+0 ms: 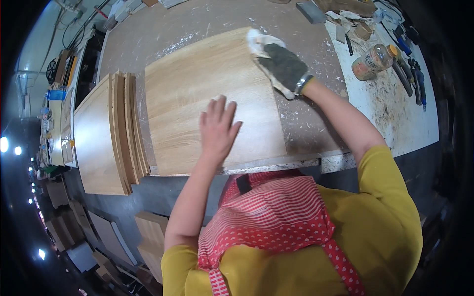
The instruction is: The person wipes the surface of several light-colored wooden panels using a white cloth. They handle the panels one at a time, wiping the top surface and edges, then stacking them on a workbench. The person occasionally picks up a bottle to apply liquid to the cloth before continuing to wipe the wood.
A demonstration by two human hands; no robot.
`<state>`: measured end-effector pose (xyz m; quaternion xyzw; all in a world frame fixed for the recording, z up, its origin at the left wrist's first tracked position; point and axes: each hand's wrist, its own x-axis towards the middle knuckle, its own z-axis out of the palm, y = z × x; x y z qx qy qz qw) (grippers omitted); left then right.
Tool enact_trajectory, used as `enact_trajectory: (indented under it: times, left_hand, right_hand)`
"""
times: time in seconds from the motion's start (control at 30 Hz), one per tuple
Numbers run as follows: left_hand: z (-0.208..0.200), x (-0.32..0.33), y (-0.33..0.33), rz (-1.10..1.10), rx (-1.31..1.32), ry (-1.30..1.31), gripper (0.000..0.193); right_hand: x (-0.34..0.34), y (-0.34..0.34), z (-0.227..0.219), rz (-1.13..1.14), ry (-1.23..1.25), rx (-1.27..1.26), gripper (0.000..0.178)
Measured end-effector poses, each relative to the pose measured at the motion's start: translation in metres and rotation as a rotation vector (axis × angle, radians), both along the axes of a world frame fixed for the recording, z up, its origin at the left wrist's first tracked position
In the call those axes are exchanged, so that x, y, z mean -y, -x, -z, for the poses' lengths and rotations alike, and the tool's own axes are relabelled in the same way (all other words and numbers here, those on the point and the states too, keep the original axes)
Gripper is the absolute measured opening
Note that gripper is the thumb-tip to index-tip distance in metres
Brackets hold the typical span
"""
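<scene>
A light wood-grain panel [197,84] lies flat on the worn brown workbench [316,118], its near edge close to the bench's front edge. My bare left hand [218,126] is over the near middle of the panel, fingers spread and slightly blurred; whether it touches the surface I cannot tell. At the panel's far right corner, my right hand [283,69] wears a dark grey-green work glove. Its fingers are closed on a white cloth [257,43], which bunches over the corner and trails along the panel's right edge toward the wrist.
Several similar panels [101,140] stand stacked at the bench's left. On the right, a white stained board [390,106] carries a bottle with an orange cap [374,62], hand tools [417,81] and scraps. A grey block [311,12] sits at the far right. Boards [150,229] stand below left.
</scene>
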<state>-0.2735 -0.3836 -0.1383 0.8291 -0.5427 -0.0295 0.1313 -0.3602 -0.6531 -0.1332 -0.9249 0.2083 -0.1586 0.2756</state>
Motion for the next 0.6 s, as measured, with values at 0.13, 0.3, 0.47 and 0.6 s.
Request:
enact_trajectory:
  times: [0.13, 0.3, 0.47, 0.6]
  left_hand:
    - [0.011, 0.010, 0.004, -0.034, -0.018, -0.026, 0.052]
    - [0.010, 0.009, 0.006, -0.016, 0.009, -0.080, 0.054]
    - [0.012, 0.011, 0.005, 0.005, 0.040, -0.071, 0.056]
    - [0.013, 0.012, 0.004, 0.002, 0.042, -0.046, 0.055]
  right_hand:
    - [-0.053, 0.025, 0.026, -0.094, 0.196, -0.152, 0.030]
    - [-0.103, 0.107, 0.016, -0.375, 0.137, -0.217, 0.023]
    - [-0.009, -0.007, 0.037, -0.122, 0.317, -0.073, 0.030]
    - [0.025, -0.049, 0.050, -0.004, 0.517, 0.257, 0.027]
